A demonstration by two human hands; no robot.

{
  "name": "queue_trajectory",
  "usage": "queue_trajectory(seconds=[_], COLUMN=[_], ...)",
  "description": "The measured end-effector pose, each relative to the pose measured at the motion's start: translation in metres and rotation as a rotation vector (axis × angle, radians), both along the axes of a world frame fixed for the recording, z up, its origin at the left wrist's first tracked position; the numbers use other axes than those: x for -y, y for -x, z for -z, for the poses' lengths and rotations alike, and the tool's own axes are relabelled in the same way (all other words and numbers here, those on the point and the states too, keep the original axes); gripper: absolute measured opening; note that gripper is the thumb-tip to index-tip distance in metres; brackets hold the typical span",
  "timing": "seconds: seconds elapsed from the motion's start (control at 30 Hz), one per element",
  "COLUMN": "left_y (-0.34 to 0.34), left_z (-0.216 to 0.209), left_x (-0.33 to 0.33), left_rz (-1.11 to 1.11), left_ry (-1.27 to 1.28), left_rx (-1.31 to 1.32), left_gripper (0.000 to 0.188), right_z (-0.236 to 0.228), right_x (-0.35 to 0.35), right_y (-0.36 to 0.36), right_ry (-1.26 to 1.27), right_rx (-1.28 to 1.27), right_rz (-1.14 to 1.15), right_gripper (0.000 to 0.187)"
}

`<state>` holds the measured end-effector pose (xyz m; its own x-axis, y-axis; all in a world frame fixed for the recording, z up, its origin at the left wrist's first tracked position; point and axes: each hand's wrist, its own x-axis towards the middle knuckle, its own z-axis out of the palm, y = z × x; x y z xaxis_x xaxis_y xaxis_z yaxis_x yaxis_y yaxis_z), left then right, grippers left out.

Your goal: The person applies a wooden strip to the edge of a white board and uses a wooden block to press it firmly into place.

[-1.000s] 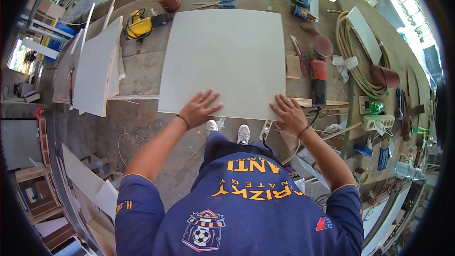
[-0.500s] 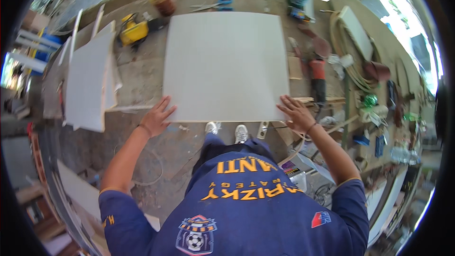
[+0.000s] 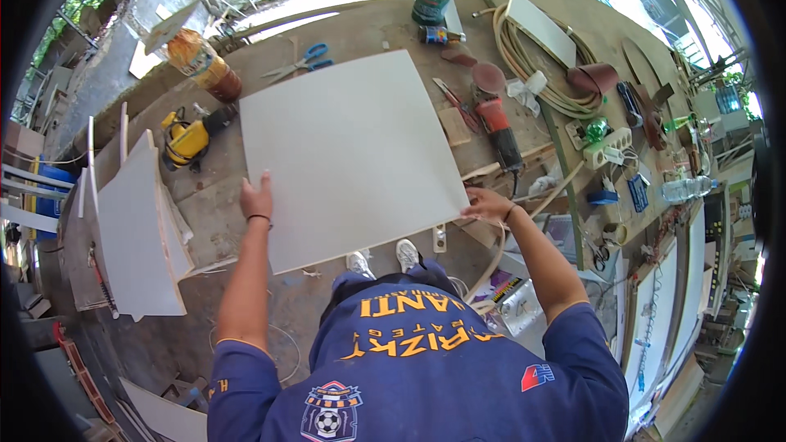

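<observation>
A square white panel (image 3: 352, 155) lies at a slant on the workbench, its near edge overhanging the front. At its left edge, my left hand (image 3: 257, 198) grips the side with the thumb up; the other fingers are partly hidden. My right hand (image 3: 488, 204) holds the near right corner, fingers bent around the edge. Just beyond the panel's far edge are blue-handled scissors (image 3: 301, 62). A yellow power tool (image 3: 188, 141) sits close to the left edge, and a red and black angle grinder (image 3: 497, 124) lies off the right edge.
White boards (image 3: 135, 233) lean at the left. A bottle of orange-brown contents (image 3: 205, 65) and a green can (image 3: 432, 2) stand at the back. Right of the grinder are a coiled hose (image 3: 509, 47), a power strip (image 3: 610, 147) and a clear plastic bottle (image 3: 688, 189).
The panel has turned counterclockwise on the bench. My left hand has shifted from the near left corner up along the left edge; my right hand stays at the near right corner. The view has swung.
</observation>
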<state>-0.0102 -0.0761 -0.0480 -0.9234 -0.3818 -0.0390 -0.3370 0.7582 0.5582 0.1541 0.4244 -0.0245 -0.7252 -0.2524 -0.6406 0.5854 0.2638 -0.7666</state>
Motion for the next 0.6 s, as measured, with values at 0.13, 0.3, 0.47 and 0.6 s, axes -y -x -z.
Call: queue_trajectory(seconds=[0.13,0.3,0.47,0.6], left_y=[0.021,0.033,0.022,0.017], left_z=[-0.014,0.031,-0.005,-0.078], left_x=[0.004,0.029,0.013,0.024], left_rz=[-0.064,-0.382,-0.195,-0.225], left_ry=[0.026,-0.141,-0.133,-0.249], left_rx=[0.151,0.151,0.141,0.093], left_gripper=[0.082,0.086,0.087,0.085], right_z=[-0.028,-0.034,-0.024,-0.019], right_x=[0.008,0.008,0.006,0.020], right_y=[-0.007,-0.005,-0.023,-0.028], right_ry=[0.016,0.028,-0.016,0.059], right_rx=[0.049,0.028,0.079,0.002], right_rz=[0.011,-0.118,-0.158,-0.040], right_gripper=[0.054,0.060,0.069,0.069])
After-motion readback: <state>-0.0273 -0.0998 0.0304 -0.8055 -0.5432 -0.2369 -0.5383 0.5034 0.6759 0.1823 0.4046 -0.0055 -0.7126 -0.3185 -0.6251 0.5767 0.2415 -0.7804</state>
